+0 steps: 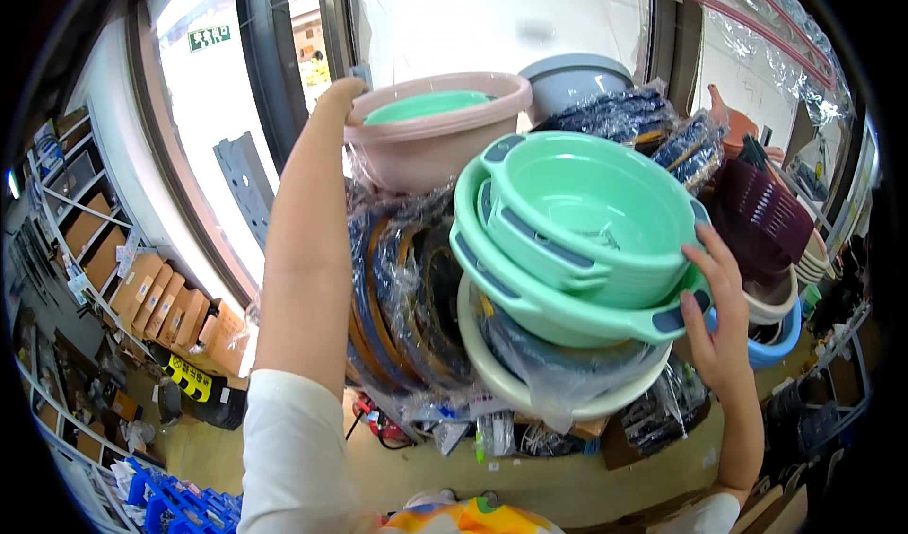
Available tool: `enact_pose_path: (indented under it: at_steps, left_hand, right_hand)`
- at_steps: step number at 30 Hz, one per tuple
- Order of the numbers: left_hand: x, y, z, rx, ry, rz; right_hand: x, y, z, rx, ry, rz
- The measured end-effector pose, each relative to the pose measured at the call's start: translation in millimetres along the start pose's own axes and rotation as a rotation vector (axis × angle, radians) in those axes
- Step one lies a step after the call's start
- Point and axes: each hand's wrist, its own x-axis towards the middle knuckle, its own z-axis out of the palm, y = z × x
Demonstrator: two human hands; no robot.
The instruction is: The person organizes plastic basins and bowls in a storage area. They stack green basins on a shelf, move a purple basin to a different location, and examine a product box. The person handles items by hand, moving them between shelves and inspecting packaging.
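My left hand (pixel 345 95) is stretched far forward at the left rim of a pink plastic basin (pixel 433 152); its fingertips are partly hidden. Inside that basin lies a mint green piece (pixel 429 106). My right hand (pixel 722 314) grips the right edge of two nested mint green plastic basins, fingertips against the smaller upper basin (pixel 596 200) and the handle of the larger lower basin (pixel 539 314). Grey grip pads line both rims. Under them, a cream basin (pixel 489 374) holds something wrapped in clear plastic.
Plastic-wrapped round goods (pixel 404 286) stand left of the green basins. Behind are a grey-blue basin (pixel 574 80) and wrapped dark items (pixel 617 115). A maroon basket (pixel 759 215) and a blue basin (pixel 777 339) are at right. Shelves with cardboard boxes (pixel 174 307) line the left.
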Motion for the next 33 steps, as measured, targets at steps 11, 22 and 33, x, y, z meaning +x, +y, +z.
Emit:
enact_pose_path:
  at_steps: [11, 22, 33]
  left_hand:
    - [-1.7, 39.9, 44.8, 0.817, -0.124, -0.082]
    - [74.2, 6.3, 53.4, 0.006, -0.057, -0.654]
    - [33.2, 4.0, 48.7, -0.331, -0.099, -0.375]
  right_hand:
    - [2.5, 5.6, -0.2, 0.023, -0.024, -0.003]
    - [9.3, 8.8, 3.6, 0.079, -0.040, 0.001]
    - [45.7, 3.1, -6.5, -0.124, -0.250, -0.005]
